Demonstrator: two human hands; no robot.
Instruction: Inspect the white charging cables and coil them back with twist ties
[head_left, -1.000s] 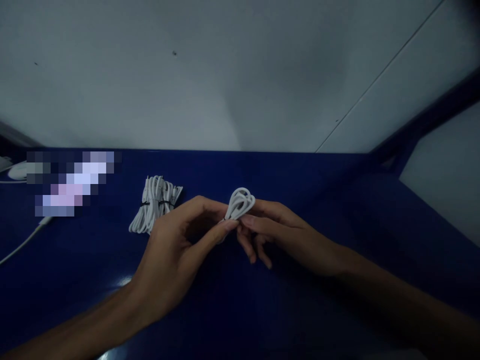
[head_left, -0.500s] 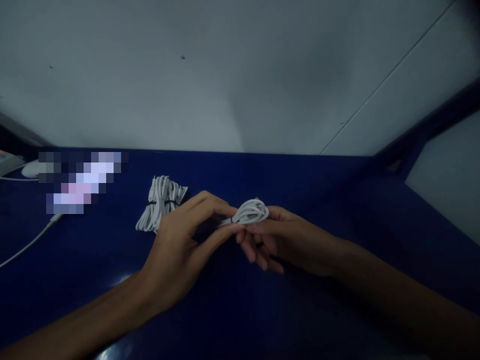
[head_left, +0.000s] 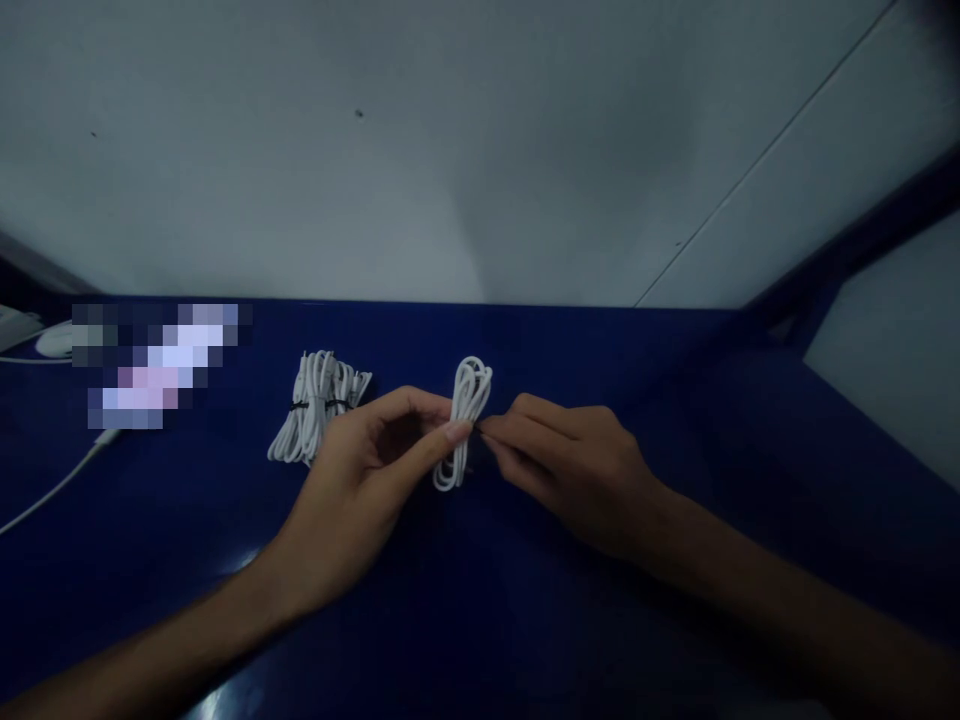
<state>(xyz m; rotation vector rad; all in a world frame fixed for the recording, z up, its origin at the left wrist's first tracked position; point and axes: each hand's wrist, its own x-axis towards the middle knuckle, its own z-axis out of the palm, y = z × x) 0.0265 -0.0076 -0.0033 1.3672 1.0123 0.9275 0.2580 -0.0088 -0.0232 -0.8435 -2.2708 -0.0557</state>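
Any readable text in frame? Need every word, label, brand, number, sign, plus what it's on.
None readable.
Held cable: no lettering visible.
Tied cables: none visible; plugs too small to tell.
Bright object: pixelated, any text unreadable.
White box: cut off and too blurred to tell.
Wall: specks and a seam, no sign.

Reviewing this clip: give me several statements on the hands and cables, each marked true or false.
1. The left hand pinches a white cable coil. True.
2. The right hand has its fingertips beside that coil. True.
3. The coil lies loose, untouched. False: the left thumb and fingers hold it.
4. Black ties are around the white cable bundles. True.
5. Those bundles are right of both hands. False: they lie left of the coil.
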